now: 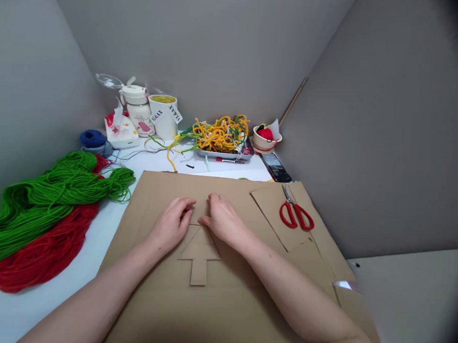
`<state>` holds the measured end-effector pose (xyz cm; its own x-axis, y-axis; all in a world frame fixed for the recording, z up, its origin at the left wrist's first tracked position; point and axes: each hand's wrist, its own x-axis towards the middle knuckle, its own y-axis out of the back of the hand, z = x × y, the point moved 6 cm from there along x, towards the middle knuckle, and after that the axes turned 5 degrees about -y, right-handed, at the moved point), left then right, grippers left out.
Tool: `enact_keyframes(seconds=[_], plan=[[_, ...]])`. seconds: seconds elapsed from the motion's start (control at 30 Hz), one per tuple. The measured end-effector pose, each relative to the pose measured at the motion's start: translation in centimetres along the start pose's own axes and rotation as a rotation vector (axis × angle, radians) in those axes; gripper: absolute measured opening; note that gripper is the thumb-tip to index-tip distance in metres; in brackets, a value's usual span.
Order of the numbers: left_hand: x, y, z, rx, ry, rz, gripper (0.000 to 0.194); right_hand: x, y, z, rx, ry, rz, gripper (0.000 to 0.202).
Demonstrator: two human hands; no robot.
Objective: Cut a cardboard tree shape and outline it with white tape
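Observation:
A cardboard cutout lies flat on a large cardboard sheet. Its lower part has a wide sloping tier above a narrow stem; my hands partly cover its upper part. At its upper left side is my left hand, its fingers curled in at the cardboard edge. My right hand is closed at the opposite side, thumb toward the middle. A short strip of cardboard shows between the two hands. Red-handled scissors rest to the right of my right hand, over a smaller cardboard piece.
Green yarn and red yarn lie at left, near blue yarn. Along the back stand a tissue pack, bottle, white canister, tray of yellow yarn and bowl. A phone lies at the right.

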<state>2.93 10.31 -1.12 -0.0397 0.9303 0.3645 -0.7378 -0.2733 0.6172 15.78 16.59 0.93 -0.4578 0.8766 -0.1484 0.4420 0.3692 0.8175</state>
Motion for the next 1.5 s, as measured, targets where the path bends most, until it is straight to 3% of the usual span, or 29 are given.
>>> enact_keyframes(seconds=[0.17,0.3,0.43,0.53,0.8,1.07,1.2,1.5], plan=[[0.1,0.4,-0.2,-0.109,0.108,0.050,0.022,1.5,-0.3,1.6,0.335,-0.109,-0.119,0.034],[0.0,0.4,0.0,-0.490,0.346,0.076,0.031,2.1,0.1,2.3,0.607,-0.100,-0.222,0.022],[-0.4,-0.8,0.8,-0.878,0.527,-0.071,0.038,2.8,1.0,2.7,0.882,-0.093,-0.201,0.031],[-0.7,-1.4,0.9,-0.902,0.556,-0.179,0.036,3.1,1.4,2.7,1.009,-0.096,-0.157,0.037],[-0.6,-1.3,-0.3,-0.938,0.617,0.023,0.034,2.7,0.3,3.0,1.107,-0.077,-0.201,0.035],[-0.3,-1.7,0.8,-1.190,0.582,-0.086,0.032,2.7,-0.7,3.7,1.094,-0.029,-0.159,0.024],[-0.4,-2.0,0.8,-1.210,0.603,-0.146,0.030,2.4,-0.6,3.4,1.099,-0.024,-0.157,0.023],[-0.3,-1.5,0.2,-1.252,0.609,-0.049,0.031,1.1,-1.1,2.6,1.243,-0.012,-0.242,0.025]])
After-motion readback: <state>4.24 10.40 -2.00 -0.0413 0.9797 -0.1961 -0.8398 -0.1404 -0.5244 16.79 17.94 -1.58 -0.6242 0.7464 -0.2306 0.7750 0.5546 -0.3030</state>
